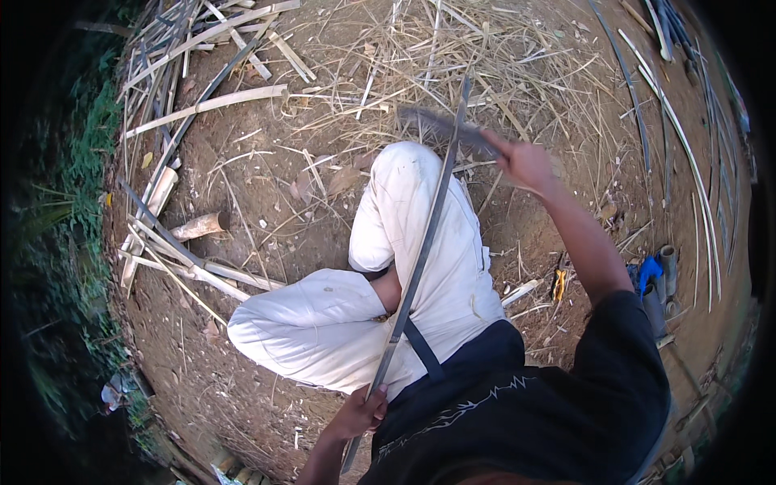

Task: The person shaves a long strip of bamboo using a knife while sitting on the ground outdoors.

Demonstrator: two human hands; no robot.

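Note:
Across my lap, from lower left up past my raised knee, slants a long dark bamboo strip (pixel 423 250). My left hand (pixel 356 413) is closed around its near end, by my hip. Beyond the knee, my right hand (pixel 527 166) grips a knife (pixel 427 123) whose wide blade is smeared by motion. The blade crosses the strip close to its far end; whether the two touch I cannot tell. My fingers hide most of the knife's handle.
Thin shavings (pixel 493 73) litter the ground ahead. Split bamboo pieces (pixel 206 105) are heaped at the far left, with a short bamboo log (pixel 200 226) nearer me. On the right lie yellow-handled pliers (pixel 559 284), a blue item (pixel 649 273), bamboo tubes (pixel 668 267) and long strips (pixel 687 145).

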